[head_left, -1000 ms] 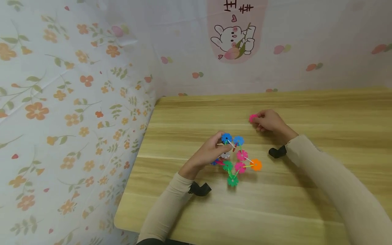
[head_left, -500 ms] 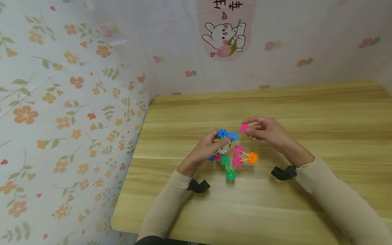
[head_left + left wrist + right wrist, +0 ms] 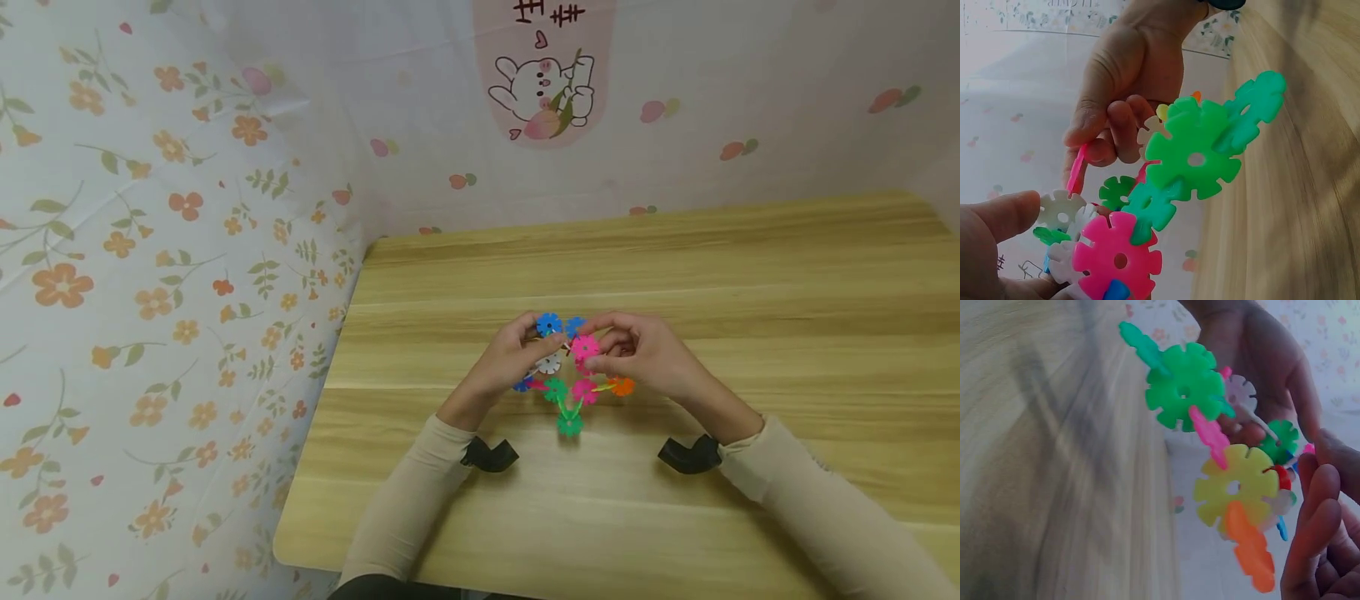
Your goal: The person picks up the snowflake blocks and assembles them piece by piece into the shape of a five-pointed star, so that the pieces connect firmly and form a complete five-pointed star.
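My left hand (image 3: 498, 367) grips the upper left of a linked structure of notched plastic snowflake discs, near a blue disc (image 3: 549, 324) and a white one. The structure's green disc (image 3: 569, 423) hangs lowest, and an orange disc (image 3: 622, 386) sticks out on the right. My right hand (image 3: 651, 354) pinches a loose pink snowflake disc (image 3: 585, 347) between thumb and fingers. In the left wrist view that pink disc (image 3: 1077, 170) stands edge-on, its lower end right at a white disc (image 3: 1062, 210) beside my left thumb. The right wrist view shows yellow (image 3: 1235, 486) and orange discs (image 3: 1249, 547) nearest.
A wooden table (image 3: 735, 275) lies under both hands. Patterned white cloth (image 3: 420, 100) hangs behind it and along the left side. A black curved wrist attachment (image 3: 489, 456) juts from the left sleeve, and a similar one (image 3: 688, 455) from the right.
The right hand has lifted the pink disc from the table's far part and brought it left and nearer, up to the structure. The left hand keeps its grip and has barely moved.
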### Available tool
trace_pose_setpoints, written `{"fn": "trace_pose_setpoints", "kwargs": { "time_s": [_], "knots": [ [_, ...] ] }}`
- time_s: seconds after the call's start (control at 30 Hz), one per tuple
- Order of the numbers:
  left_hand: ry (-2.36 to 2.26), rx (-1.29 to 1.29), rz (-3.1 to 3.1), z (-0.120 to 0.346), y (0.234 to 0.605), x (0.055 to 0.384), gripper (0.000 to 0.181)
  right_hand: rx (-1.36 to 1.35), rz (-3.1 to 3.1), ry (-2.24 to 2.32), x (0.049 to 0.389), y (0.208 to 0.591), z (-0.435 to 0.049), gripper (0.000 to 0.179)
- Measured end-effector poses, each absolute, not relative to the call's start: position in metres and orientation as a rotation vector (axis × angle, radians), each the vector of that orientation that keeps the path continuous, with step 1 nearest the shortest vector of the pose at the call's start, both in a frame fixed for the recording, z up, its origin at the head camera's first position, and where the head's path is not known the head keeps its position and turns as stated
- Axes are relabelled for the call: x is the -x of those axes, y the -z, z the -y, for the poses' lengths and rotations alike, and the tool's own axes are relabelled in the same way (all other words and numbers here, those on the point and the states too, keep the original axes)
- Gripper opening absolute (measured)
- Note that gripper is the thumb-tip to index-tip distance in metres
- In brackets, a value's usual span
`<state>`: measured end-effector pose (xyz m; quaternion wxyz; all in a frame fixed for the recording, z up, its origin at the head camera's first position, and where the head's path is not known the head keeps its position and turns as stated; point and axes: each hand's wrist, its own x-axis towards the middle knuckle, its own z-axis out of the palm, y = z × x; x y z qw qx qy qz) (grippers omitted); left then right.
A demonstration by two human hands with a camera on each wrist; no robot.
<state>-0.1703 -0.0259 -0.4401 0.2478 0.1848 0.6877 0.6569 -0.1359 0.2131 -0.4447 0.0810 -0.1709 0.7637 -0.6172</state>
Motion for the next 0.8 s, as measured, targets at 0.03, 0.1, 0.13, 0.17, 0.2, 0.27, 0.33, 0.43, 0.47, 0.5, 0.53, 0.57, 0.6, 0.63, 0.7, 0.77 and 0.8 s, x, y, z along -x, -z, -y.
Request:
{"fn": "trace_pose_setpoints", "kwargs": {
  "time_s": [0.03, 0.1, 0.13, 0.17, 0.2, 0.27, 0.33, 0.43, 0.47, 0.5, 0.53, 0.57, 0.6, 0.63, 0.7, 0.77, 0.8],
  "knots": [
    [-1.793, -0.501, -1.878, 0.026, 0.44, 0.17, 0.03, 0.514, -2.303, 1.841, 0.134, 0.445, -0.212, 0.04],
    [-1.795, -0.493, -1.888, 0.026, 0.44, 0.17, 0.028, 0.519, -2.351, 1.827, 0.131, 0.447, -0.21, 0.039],
    [-1.797, -0.487, -1.89, 0.025, 0.44, 0.17, 0.027, 0.523, -2.375, 1.823, 0.13, 0.447, -0.209, 0.038],
    [-1.799, -0.481, -1.89, 0.025, 0.44, 0.17, 0.025, 0.526, -2.392, 1.827, 0.129, 0.448, -0.208, 0.037],
    [-1.8, -0.478, -1.893, 0.025, 0.44, 0.17, 0.024, 0.533, -2.409, 1.831, 0.128, 0.449, -0.207, 0.036],
    [-1.797, -0.478, -1.906, 0.024, 0.439, 0.169, 0.023, 0.547, -2.429, 1.846, 0.127, 0.451, -0.206, 0.034],
    [-1.793, -0.473, -1.921, 0.024, 0.438, 0.169, 0.022, 0.56, -2.437, 1.867, 0.126, 0.452, -0.204, 0.033],
    [-1.798, -0.474, -1.92, 0.025, 0.438, 0.168, 0.022, 0.557, -2.443, 1.893, 0.125, 0.453, -0.203, 0.032],
    [-1.807, -0.475, -1.913, 0.025, 0.439, 0.168, 0.022, 0.55, -2.439, 1.901, 0.125, 0.453, -0.202, 0.032],
    [-1.814, -0.477, -1.906, 0.025, 0.439, 0.168, 0.022, 0.541, -2.43, 1.913, 0.125, 0.454, -0.201, 0.031],
    [-1.819, -0.479, -1.9, 0.025, 0.439, 0.168, 0.022, 0.53, -2.42, 1.924, 0.125, 0.454, -0.201, 0.031],
    [-1.823, -0.48, -1.896, 0.025, 0.44, 0.168, 0.023, 0.52, -2.411, 1.934, 0.125, 0.454, -0.2, 0.031],
    [-1.825, -0.479, -1.896, 0.025, 0.44, 0.168, 0.023, 0.511, -2.405, 1.94, 0.124, 0.453, -0.2, 0.031],
    [-1.831, -0.473, -1.893, 0.024, 0.441, 0.168, 0.022, 0.501, -2.4, 1.946, 0.124, 0.453, -0.199, 0.031],
    [-1.829, -0.472, -1.907, 0.024, 0.441, 0.168, 0.022, 0.484, -2.423, 1.948, 0.124, 0.453, -0.198, 0.031],
    [-1.831, -0.474, -1.913, 0.023, 0.44, 0.167, 0.022, 0.468, -2.464, 1.949, 0.123, 0.453, -0.198, 0.031],
    [-1.833, -0.476, -1.914, 0.022, 0.44, 0.167, 0.022, 0.461, -2.487, 1.949, 0.123, 0.453, -0.197, 0.031]
  ]
}}
